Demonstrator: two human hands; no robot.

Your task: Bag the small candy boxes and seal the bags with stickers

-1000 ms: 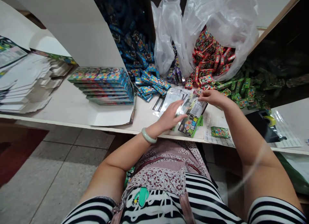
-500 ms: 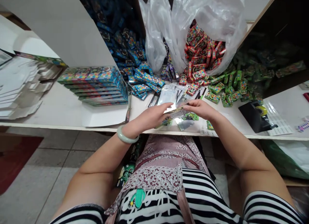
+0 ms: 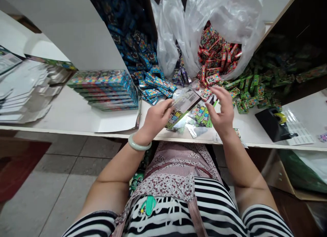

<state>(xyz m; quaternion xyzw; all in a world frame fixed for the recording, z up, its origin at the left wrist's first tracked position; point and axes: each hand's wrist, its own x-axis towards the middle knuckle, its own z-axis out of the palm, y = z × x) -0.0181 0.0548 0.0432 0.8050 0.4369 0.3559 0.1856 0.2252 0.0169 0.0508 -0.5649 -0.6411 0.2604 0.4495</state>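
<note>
"Where are the hands?"

"Both are above the counter (image 3: 61, 122), in front of the clear plastic bag (image 3: 245, 18) of red packets (image 3: 213, 64). The left hand (image 3: 157, 120) pinches a printed sleeve (image 3: 187, 101) by its left side, thumb against fingers. The right hand (image 3: 221, 110) has its grip spread, thumb and fingers apart, holding nothing."

"And the sleeve itself?"

"Raised in front of the bag and slightly to its left, tilted, pale label facing up. It is pinched at one side only, presumably leaving the rest free for the right hand. Other sleeves (image 3: 203, 116) lie in front of the bag, between the hands."

"Why are the packets heaped like that?"

"Each colour has its own spot, likely so they stay sorted within reach: red in and spilling from the bag, purple packets (image 3: 181, 76) just left of it, blue packets (image 3: 155, 85) farther left, green packets (image 3: 251, 97) to its right. A tape dispenser (image 3: 268, 126) sits right of the bag, perhaps to leave working room."
</note>
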